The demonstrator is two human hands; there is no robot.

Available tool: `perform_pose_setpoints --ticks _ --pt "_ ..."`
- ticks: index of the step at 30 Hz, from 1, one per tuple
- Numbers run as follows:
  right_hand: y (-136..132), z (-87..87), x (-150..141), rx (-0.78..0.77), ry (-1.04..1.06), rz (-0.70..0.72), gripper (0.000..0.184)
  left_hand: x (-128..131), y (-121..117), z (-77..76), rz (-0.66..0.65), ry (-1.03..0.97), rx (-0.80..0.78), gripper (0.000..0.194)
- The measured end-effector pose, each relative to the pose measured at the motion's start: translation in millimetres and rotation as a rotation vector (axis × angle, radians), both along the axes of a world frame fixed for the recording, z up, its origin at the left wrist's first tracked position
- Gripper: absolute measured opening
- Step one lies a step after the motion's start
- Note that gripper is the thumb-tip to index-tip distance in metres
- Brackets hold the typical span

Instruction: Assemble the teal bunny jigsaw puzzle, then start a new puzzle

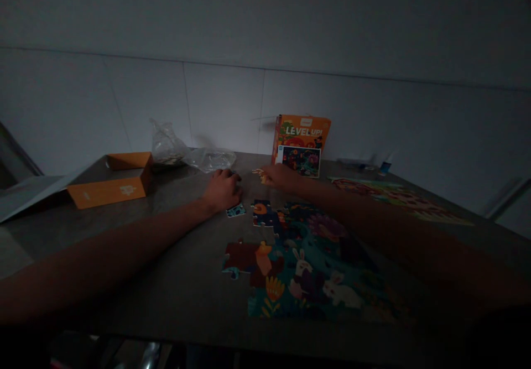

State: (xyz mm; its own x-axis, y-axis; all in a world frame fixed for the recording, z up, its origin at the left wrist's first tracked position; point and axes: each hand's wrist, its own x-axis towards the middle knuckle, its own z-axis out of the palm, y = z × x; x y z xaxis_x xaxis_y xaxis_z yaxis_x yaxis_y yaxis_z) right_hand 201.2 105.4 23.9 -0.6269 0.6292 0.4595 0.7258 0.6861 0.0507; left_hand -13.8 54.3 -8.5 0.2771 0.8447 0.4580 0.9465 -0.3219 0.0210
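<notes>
A partly joined jigsaw puzzle [309, 264] lies on the table, showing white rabbits, flowers and dark teal plants. My left hand [224, 190] rests past its upper left side with fingers curled down; what they hold, if anything, is hidden. Just below that hand is a loose blue puzzle piece [235, 211]. My right hand [281, 175] reaches beyond the puzzle, its fingers closed on small pale-edged puzzle pieces [259, 173]. The right forearm crosses over the puzzle's upper right part and hides some of it.
Behind my right hand stands an orange "LEVEL UP!" box [305, 125] with a picture card [299, 161] against it. An open orange box tray [112, 192] and a clear plastic bag [166, 142] are at left. Another puzzle [398, 197] and a small bottle [385, 167] are at right.
</notes>
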Motion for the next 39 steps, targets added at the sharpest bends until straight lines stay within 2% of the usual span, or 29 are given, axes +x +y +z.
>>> perform_pose_setpoints --ticks 2,4,7,10,13,17,19,21,24,26,29,31,34,37,39 --pt "-20.2 -6.2 13.9 -0.02 0.066 -0.025 0.016 7.6 -8.3 3.6 -0.075 -0.044 0.029 0.042" --pt "-43.9 -16.9 25.6 -0.187 0.324 0.028 0.021 17.8 -17.9 6.4 -0.241 -0.174 0.012 0.037" --pt "-74.7 -35.8 32.7 -0.371 0.573 0.159 0.026 31.3 -31.3 8.3 -0.487 -0.368 -0.14 0.027" --pt "-87.6 -45.4 28.4 -0.375 0.656 0.144 0.019 35.9 -39.3 8.1 -0.578 -0.404 -0.277 0.024" --pt "-86.9 -41.9 24.3 -0.299 0.671 0.116 0.013 33.0 -40.6 8.6 -0.577 -0.426 -0.32 0.026" --pt "-88.3 -33.9 29.3 -0.157 0.749 0.125 0.018 31.9 -40.0 12.2 -0.525 -0.434 -0.277 0.025" --pt "-92.5 -33.0 33.6 -0.054 0.748 0.167 0.021 35.2 -42.8 13.9 -0.527 -0.517 -0.293 0.023" --pt "-97.1 -33.6 37.0 0.033 0.663 0.269 0.026 39.7 -48.1 14.6 -0.54 -0.705 -0.457 0.019" --pt "-101.2 -35.3 38.7 0.086 0.481 0.445 0.032 44.7 -55.9 14.6 -0.551 -1.091 -0.856 0.012" --pt "-101.7 -35.9 37.8 0.086 0.405 0.522 0.033 44.9 -57.0 15.5 -0.563 -1.269 -0.976 0.02" --pt "-100.0 -36.6 35.9 0.096 0.371 0.561 0.034 41.1 -51.6 18.8 -0.523 -1.433 -0.945 0.029" --pt "-97.2 -37.9 35.7 0.113 0.403 0.524 0.037 38.3 -46.9 20.3 -0.45 -1.514 -0.866 0.027" --pt "-90.2 -41.7 37.2 0.116 0.483 0.431 0.04 38.1 -43.9 18.4 -0.394 -1.505 -0.806 0.019" --pt "-82.5 -45.5 38.0 0.07 0.508 0.36 0.045 42.2 -44.7 12.7 -0.405 -1.452 -0.841 0.019" --pt "-79.7 -46.8 37.5 0.035 0.494 0.346 0.047 44.6 -44.7 9.1 -0.397 -1.435 -0.809 0.018"
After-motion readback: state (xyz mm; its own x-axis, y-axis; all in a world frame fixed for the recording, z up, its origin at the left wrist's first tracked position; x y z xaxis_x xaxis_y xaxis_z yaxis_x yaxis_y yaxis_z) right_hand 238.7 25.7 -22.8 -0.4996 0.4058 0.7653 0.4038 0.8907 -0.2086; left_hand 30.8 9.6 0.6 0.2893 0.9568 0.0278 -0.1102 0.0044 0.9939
